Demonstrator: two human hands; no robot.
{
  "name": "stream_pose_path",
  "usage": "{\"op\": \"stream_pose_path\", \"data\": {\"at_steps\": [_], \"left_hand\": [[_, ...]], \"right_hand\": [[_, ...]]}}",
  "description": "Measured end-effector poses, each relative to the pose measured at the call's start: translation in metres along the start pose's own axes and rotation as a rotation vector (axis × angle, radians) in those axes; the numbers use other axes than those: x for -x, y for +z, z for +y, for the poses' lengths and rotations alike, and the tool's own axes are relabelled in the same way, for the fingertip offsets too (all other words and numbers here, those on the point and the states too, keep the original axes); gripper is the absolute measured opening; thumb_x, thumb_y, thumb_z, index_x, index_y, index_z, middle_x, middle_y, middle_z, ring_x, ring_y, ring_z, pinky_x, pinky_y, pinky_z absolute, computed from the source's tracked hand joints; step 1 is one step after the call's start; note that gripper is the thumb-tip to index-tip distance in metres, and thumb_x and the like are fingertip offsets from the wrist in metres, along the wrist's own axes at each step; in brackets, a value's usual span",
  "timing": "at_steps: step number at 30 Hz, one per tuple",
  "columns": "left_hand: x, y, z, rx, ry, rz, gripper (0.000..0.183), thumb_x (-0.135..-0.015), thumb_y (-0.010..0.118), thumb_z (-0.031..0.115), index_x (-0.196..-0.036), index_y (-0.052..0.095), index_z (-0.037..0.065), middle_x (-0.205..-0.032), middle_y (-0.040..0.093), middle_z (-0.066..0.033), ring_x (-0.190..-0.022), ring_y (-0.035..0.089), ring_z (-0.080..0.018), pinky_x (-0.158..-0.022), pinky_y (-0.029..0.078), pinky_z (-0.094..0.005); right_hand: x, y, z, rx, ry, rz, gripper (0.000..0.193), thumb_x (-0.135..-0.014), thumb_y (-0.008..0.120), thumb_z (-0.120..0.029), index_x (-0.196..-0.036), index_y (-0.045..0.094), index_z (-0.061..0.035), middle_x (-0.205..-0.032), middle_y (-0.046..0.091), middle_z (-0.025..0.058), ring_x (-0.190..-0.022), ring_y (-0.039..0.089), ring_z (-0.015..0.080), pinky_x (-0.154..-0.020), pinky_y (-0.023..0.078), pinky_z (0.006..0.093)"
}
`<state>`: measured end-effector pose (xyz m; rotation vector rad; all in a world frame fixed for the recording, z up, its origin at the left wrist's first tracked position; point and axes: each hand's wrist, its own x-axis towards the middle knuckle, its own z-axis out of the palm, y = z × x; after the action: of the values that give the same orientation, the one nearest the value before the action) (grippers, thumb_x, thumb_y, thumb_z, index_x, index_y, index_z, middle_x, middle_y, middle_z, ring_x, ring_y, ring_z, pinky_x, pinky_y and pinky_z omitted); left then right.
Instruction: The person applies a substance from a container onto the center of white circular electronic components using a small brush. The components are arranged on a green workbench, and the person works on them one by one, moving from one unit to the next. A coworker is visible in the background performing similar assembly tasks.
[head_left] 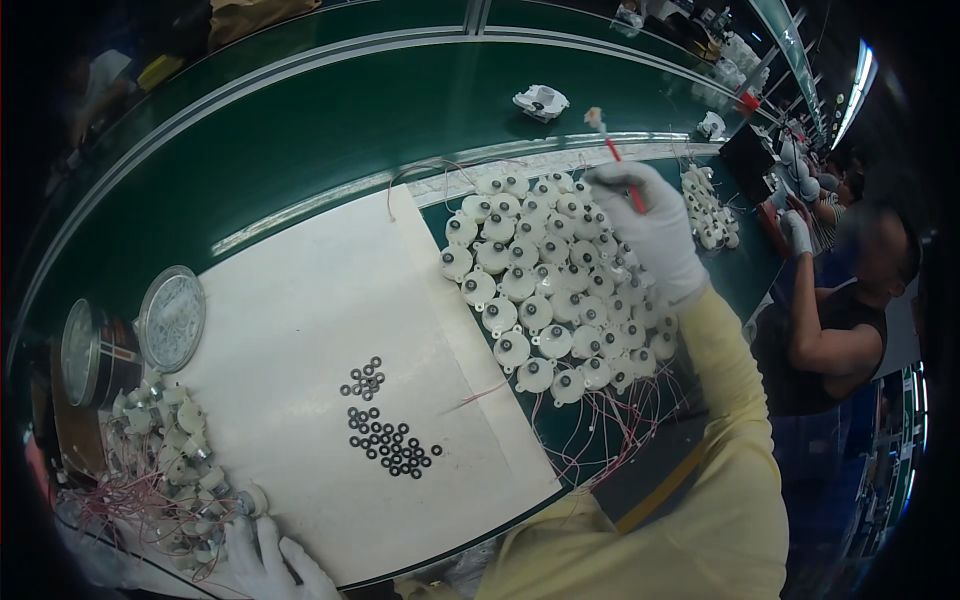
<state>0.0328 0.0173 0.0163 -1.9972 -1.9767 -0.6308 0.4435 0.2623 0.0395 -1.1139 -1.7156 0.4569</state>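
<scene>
My right hand [655, 215], in a white glove, grips a small brush [612, 150] with a thin red handle; its pale, stained tip points up and away. Beneath that hand stand rows of round white plastic motor housings [535, 312], each with a dark centre, partly hidden by my glove and sleeve. At the lower left, my gloved left hand [272, 562] rests with fingers apart beside a heap of similar white parts with pink wires [175, 440]. One round part [252, 498] lies right by its fingertips. Small black rings [385, 440] lie loose on a white sheet [290, 330].
A round tin [88, 352] and its lid [172, 318] stand at the left. White parts [541, 102] sit on the green belt [400, 110] behind a metal rail. More housings [708, 208] lie at the right, near a co-worker [840, 320]. Loose wires [620, 430] trail over the near edge.
</scene>
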Motion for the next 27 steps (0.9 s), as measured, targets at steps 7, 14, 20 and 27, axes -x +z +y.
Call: {"op": "stream_pose_path", "data": {"at_steps": [7,14,20,27], "left_hand": [[-0.002,0.002,0.006,-0.035,-0.013,0.015,0.022,-0.086,0.053,0.006,-0.102,0.065,-0.004,-0.105,0.063,-0.0245,-0.095,0.057,-0.0444,-0.085,0.045,-0.0517],[-0.004,0.002,0.01,-0.001,-0.088,-0.012,0.025,-0.088,0.051,0.01,-0.105,0.066,-0.002,-0.106,0.063,-0.0229,-0.101,0.056,-0.0429,-0.089,0.043,-0.0512],[-0.01,-0.001,0.016,-0.042,-0.107,-0.051,0.026,-0.089,0.051,0.01,-0.105,0.065,-0.004,-0.109,0.062,-0.024,-0.102,0.055,-0.0436,-0.09,0.043,-0.0515],[-0.007,-0.001,0.013,-0.012,-0.104,-0.074,0.026,-0.089,0.049,0.009,-0.106,0.063,-0.005,-0.112,0.061,-0.024,-0.102,0.055,-0.0438,-0.089,0.043,-0.0514]], "right_hand": [[0.01,-0.029,-0.031,-0.125,0.169,0.076,0.032,-0.099,0.051,-0.017,-0.125,0.057,0.0002,-0.093,0.069,0.007,-0.084,0.063,0.0086,-0.075,0.047,0.0192],[0.016,-0.034,-0.028,-0.05,0.34,0.044,0.04,-0.101,0.045,-0.031,-0.12,0.059,0.0013,-0.09,0.069,0.0084,-0.074,0.06,0.0068,-0.067,0.044,0.0178],[0.022,-0.025,-0.017,-0.198,0.392,-0.016,0.035,-0.099,0.043,-0.023,-0.111,0.06,0.0051,-0.091,0.068,0.0119,-0.079,0.063,0.0133,-0.071,0.048,0.0219],[0.029,-0.031,-0.002,-0.278,0.425,-0.029,0.035,-0.095,0.041,-0.019,-0.109,0.06,0.0064,-0.091,0.068,0.0143,-0.079,0.064,0.0156,-0.07,0.048,0.0232]]}}
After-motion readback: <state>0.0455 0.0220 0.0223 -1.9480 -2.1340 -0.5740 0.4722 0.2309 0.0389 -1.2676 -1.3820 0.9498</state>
